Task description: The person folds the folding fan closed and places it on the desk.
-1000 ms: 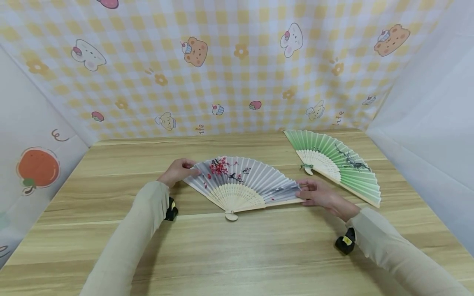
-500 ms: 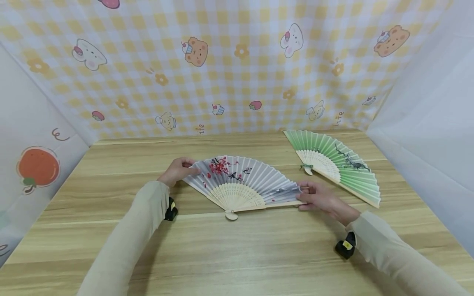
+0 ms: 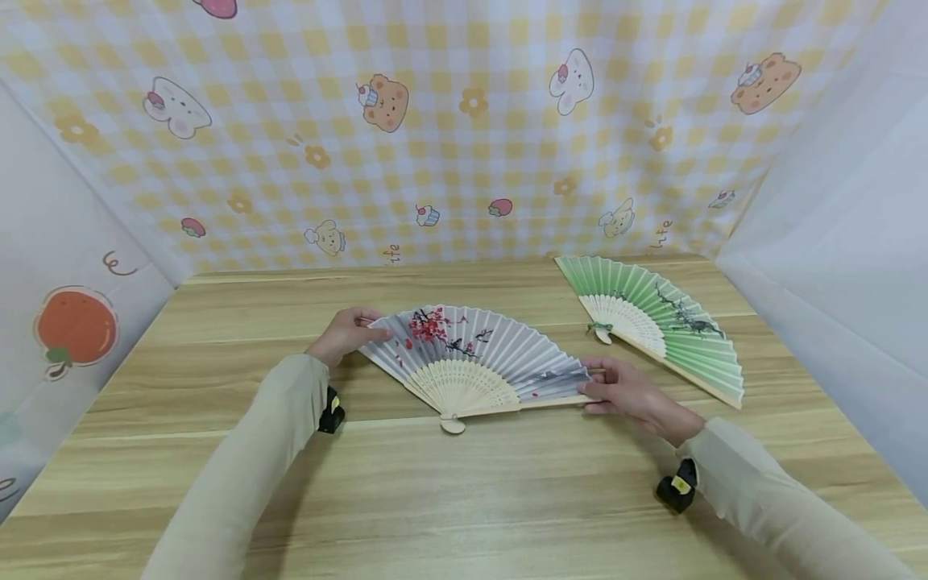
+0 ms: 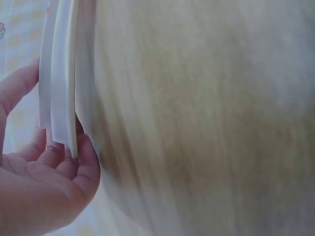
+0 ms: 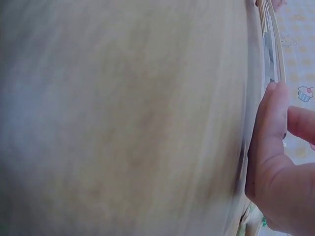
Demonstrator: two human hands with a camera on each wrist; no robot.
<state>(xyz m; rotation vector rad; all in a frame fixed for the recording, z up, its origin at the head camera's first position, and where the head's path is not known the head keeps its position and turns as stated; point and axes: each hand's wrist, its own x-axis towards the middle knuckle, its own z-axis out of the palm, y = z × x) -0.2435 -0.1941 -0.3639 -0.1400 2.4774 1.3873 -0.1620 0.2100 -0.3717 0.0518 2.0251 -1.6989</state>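
A grey folding fan (image 3: pixel 500 346) with red blossoms and small birds lies spread on the wooden table, its pale ribs meeting at a pivot nearest the person. My left hand (image 3: pixel 346 334) pinches its left end, thumb on top and fingers beneath; the left wrist view shows those fingers (image 4: pixel 59 169) curled under the fan's outer stick (image 4: pixel 72 73). At the opposite end, my right hand (image 3: pixel 629 393) grips the right guard stick and the cloth edge. In the right wrist view, thumb and fingers close on that stick (image 5: pixel 279 54) from both sides.
A green folding fan (image 3: pixel 667 310) with a dark branch design lies open at the back right, just beyond my right hand. The wooden table (image 3: pixel 464 499) ends at a yellow checked cloth (image 3: pixel 464 145) behind, with pale curtains (image 3: pixel 834 217) at the sides.
The right hand has shifted very slightly along the grey fan's right end and its forearm has dropped a little. The left hand and both fans stay nearly still.
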